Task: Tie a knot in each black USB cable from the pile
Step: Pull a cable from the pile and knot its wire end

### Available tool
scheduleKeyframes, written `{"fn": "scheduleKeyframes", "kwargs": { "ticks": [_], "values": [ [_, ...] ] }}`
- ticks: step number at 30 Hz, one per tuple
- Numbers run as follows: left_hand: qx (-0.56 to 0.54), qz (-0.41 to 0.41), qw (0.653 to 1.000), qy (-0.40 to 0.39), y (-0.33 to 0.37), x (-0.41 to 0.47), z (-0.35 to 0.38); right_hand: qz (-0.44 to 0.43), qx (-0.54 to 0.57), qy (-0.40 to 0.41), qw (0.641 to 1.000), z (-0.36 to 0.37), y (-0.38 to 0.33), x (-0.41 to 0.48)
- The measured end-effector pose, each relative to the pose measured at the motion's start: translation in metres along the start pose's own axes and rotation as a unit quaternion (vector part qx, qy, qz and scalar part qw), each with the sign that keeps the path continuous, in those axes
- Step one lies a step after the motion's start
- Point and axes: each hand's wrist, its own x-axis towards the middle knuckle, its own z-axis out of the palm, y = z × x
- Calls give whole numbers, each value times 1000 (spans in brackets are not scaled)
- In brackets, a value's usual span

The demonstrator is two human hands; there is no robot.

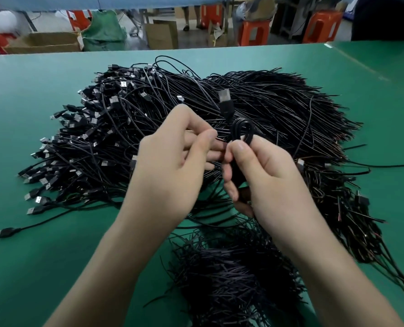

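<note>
- Head view, looking down over both forearms at mid-frame; green table [31, 102] fills most of the picture.
- Left hand [172, 161], centre frame: fingers curled, thumb and forefinger pinched on a thin strand of the black USB cable [237, 138] just left of my right thumb. Where the strand ends is hidden between the fingers.
- Right hand [264, 178], just right of centre: fingers curled round the same cable, thumb pressed on top at the base of a small loop [243, 126]. The lower fingers hold more of the cable against the palm.
- The two hands' fingertips are touching or nearly so; I cannot tell which.
- The loop stands up above my right thumb. The cable's plug [225, 100] sticks up beyond it, metal end toward the top of the frame.
- Pile [290, 107] of black cables lies on the table behind and under my hands: plug ends fanned to the left of frame, bare wire ends to the right.
- Second heap [231, 279] of thin black cable ends, lower centre, between my forearms.
- Beyond the far table edge: cardboard box [47, 42] upper left, green bag [104, 29] beside it, orange stools [321, 27] upper right.
</note>
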Motion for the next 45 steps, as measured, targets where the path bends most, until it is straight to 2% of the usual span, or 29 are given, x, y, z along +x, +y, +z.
{"fn": "scheduleKeyframes", "kwargs": {
  "ticks": [3, 7, 12, 15, 18, 22, 24, 26, 31, 38, 45],
  "values": [
    [11, 38, 999, -5, 4, -3, 5, 2, -1, 30, 1000, 1, 2, 0],
    [-7, 44, 999, 1, 6, -3, 5, 7, 0, 55, 998, -1, 2, 1],
    [-53, 61, 995, -56, 6, -3, 7, -4, -37, 67, 997, -4, 1, 2],
    [-49, 87, 992, -75, 1, 0, 4, -8, -22, 67, 998, -6, 0, 2],
    [-102, 65, 990, -75, -7, 4, 0, -2, 2, 43, 999, -6, -3, 1],
    [-211, 2, 976, -54, -20, 10, -5, 25, 39, -28, 999, -2, -6, -2],
    [-239, -5, 967, -83, -24, 12, -8, 30, 49, -48, 997, 0, -6, -2],
    [-245, 9, 962, -116, -25, 12, -12, 31, 49, -55, 997, -1, -6, -2],
    [-217, 50, 966, -134, -26, 13, -15, 48, 64, -69, 994, -3, -6, -2],
    [-276, -80, 950, -123, -42, 13, -14, 78, 59, -110, 989, -5, -1, -2],
    [-270, -73, 946, -165, -43, 12, -11, 130, 127, -155, 971, -17, 5, 3]
  ]
}}
